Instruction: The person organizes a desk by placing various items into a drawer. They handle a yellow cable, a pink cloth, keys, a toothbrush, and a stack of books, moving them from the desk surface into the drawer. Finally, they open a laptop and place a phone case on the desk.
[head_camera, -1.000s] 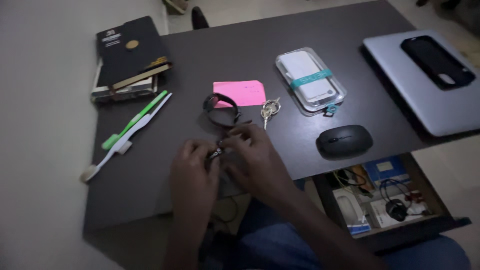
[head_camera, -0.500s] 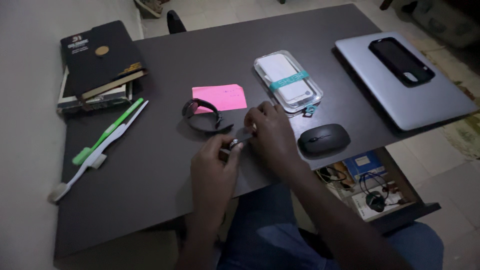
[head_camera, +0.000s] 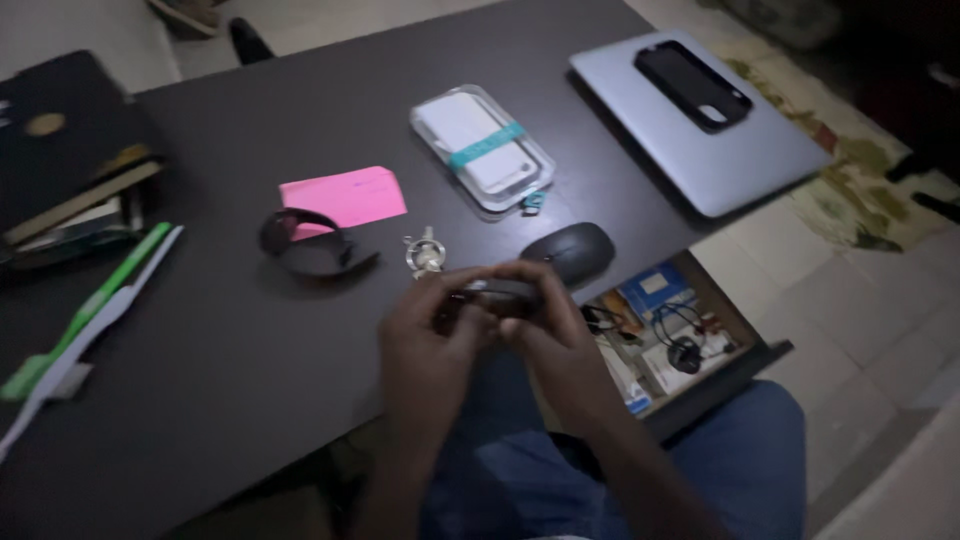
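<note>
- a dark table (head_camera: 250, 400) fills most of the view, with a person seated at its near edge, legs in blue jeans (head_camera: 700, 470) below.
- a silver laptop (head_camera: 720, 150) lies closed at the far right corner, a black phone case (head_camera: 692, 85) flat on its lid.
- a stack of books (head_camera: 70, 170) sits at the far left, a green and a white toothbrush (head_camera: 80, 320) lying just beside it.
- an open drawer (head_camera: 680, 340) under the right edge holds cables and small boxes.
- a clear packaged case (head_camera: 482, 145) with a teal band rests mid-table, a pink note (head_camera: 345, 195) to its left.
- a black mouse (head_camera: 570, 250) sits near the edge, a black band (head_camera: 310, 245) lies curled touching the note, keys (head_camera: 425, 255) between them.
- the left hand (head_camera: 425, 350) and right hand (head_camera: 555, 335) meet over the table edge, fingers of both pinched around a small dark object (head_camera: 495, 295) held between them, near the mouse and keys; blur hides what it is.
</note>
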